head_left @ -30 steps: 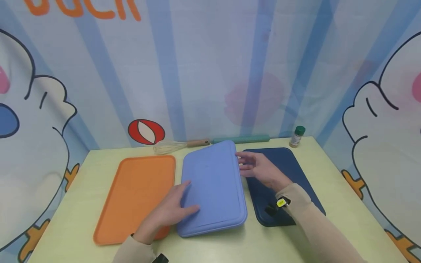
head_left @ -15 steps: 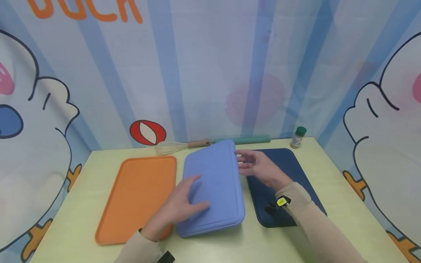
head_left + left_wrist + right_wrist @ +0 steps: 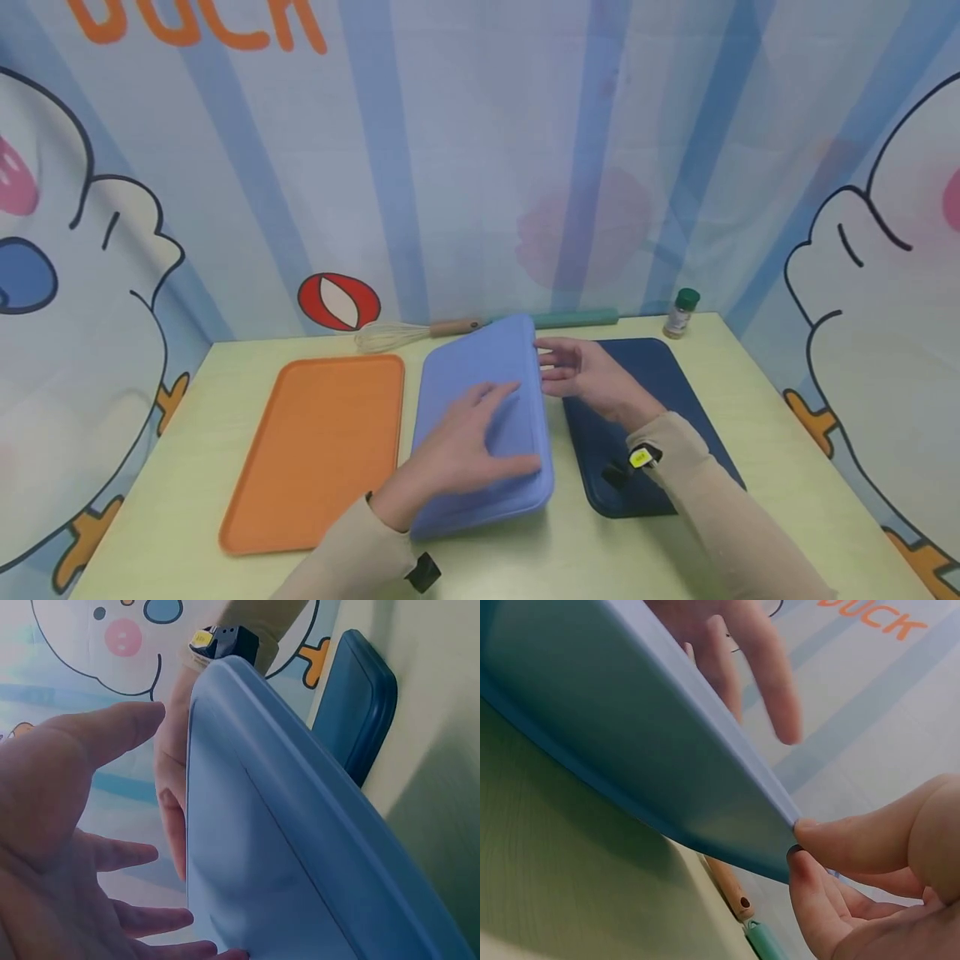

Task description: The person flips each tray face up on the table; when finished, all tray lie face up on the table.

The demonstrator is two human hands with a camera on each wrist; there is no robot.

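A light blue tray (image 3: 465, 358) stands tilted in the middle of the table, its right side raised and its left side low. In the right wrist view, the thumb and fingertips of my right hand (image 3: 588, 379) pinch the raised edge of the tray. My left hand (image 3: 468, 446) is spread over the tray's upper face, fingers and thumb apart. The left wrist view shows those fingers (image 3: 124, 855) beside the tray; whether the lower fingertips touch it I cannot tell. An orange tray (image 3: 322, 442) lies flat on the left, and a dark blue tray (image 3: 645, 367) lies on the right, partly under my right forearm.
Along the table's back edge lie a whisk (image 3: 452, 327) with a wooden handle and a teal rod (image 3: 577, 318). A small jar (image 3: 679, 315) with a green cap stands at the back right corner. Behind the table (image 3: 510, 575) hangs a striped cartoon curtain (image 3: 480, 167).
My left hand has moved right and forward across the tray's face. The tray has tipped a little steeper, its raised edge shifting slightly left. My right hand keeps its pinch on the edge.
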